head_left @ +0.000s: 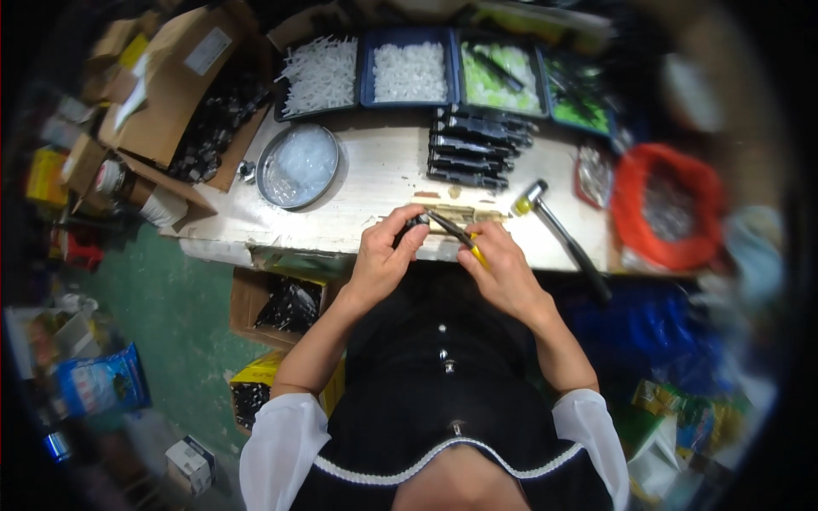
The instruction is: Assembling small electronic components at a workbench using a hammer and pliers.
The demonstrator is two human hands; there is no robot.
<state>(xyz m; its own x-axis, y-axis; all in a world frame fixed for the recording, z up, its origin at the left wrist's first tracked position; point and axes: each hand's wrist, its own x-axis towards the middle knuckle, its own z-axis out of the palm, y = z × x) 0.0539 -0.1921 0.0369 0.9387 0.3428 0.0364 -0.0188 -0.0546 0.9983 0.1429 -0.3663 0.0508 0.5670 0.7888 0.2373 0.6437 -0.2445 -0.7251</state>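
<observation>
My left hand [383,255] pinches a small black part [412,228] between thumb and fingers, above the bench's front edge. In my right hand [503,268] is a pair of slim, dark-nosed pliers [453,228] with yellow handles. Their tip points left and meets the black part; whether it grips it is too small to tell. Just behind both hands, a brass-coloured metal fixture [460,215] lies on the bench. Several long black parts [470,153] are stacked farther back.
A hammer [558,226] lies right of the fixture, its handle overhanging the front edge. A round metal pan [298,166] stands left. Bins of white pieces [409,72] and green pieces [503,77] line the back. A red bag [630,200] sits right, a cardboard box [175,102] left.
</observation>
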